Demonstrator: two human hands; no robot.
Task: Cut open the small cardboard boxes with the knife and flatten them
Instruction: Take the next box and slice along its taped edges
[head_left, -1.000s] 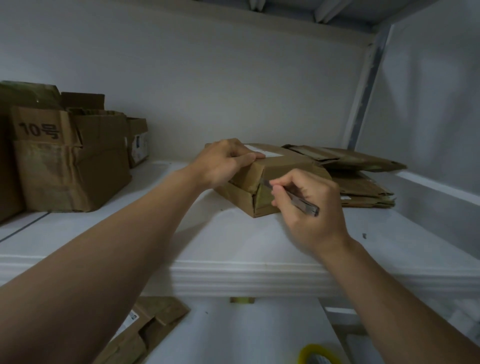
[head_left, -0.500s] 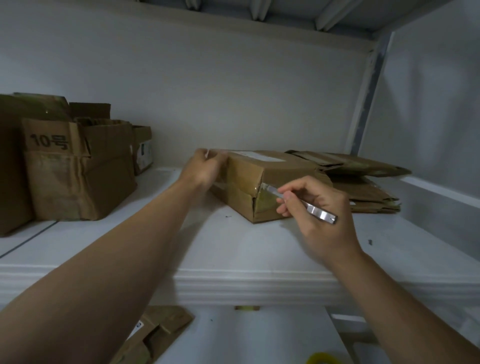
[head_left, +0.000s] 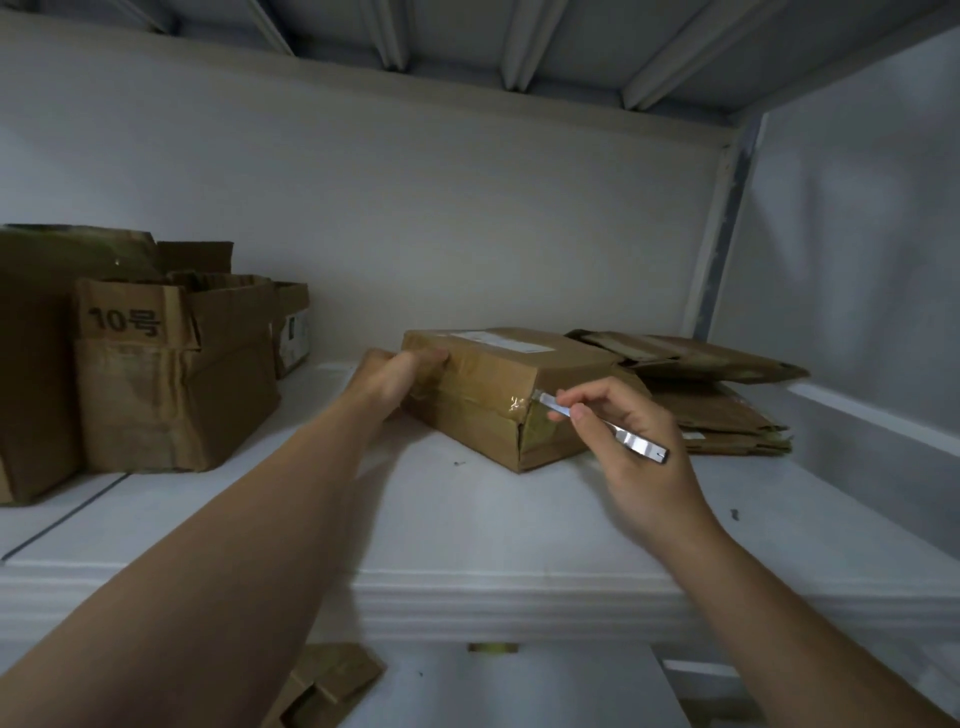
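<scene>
A small taped cardboard box (head_left: 493, 384) lies on the white shelf (head_left: 467, 525), one corner pointing toward me. My left hand (head_left: 392, 376) grips its far left end, fingers curled over the edge. My right hand (head_left: 623, 447) holds a slim silver knife (head_left: 608, 428) like a pen. The blade tip touches the tape at the box's near upper corner, on the right-hand end face.
A pile of flattened boxes (head_left: 696, 384) lies right behind the small box. Larger open boxes (head_left: 171, 374), one marked "10", stand at the left of the shelf. More cardboard (head_left: 322, 686) lies on a lower shelf below. A wall closes the right side.
My left hand slid from the box's top to its far left end. The box turned slightly, and the knife tip stays at the near corner. The view tilted upward.
</scene>
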